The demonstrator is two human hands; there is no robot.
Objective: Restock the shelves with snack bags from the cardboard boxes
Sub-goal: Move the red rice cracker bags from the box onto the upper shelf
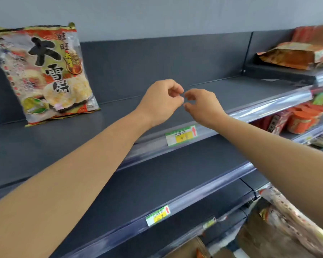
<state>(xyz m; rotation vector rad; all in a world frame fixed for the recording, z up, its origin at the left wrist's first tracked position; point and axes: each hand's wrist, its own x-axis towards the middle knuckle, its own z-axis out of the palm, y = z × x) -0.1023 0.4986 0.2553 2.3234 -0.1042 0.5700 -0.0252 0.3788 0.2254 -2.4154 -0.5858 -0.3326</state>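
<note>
One big snack bag (45,75) with black characters and rice crackers printed on it stands upright at the left of the top dark shelf (222,90), leaning on the back panel. My left hand (160,101) and my right hand (203,107) hover side by side above the bare middle of that shelf, fingertips nearly meeting. Both have loosely curled fingers and nothing in them. The bag is well to the left of both hands. No cardboard box is in view.
A second dark shelf (175,174) lies below, with price tags (181,135) on the clear rails. Red and orange snack packs (302,54) fill the neighbouring shelves at right. More bags (291,226) show at lower right.
</note>
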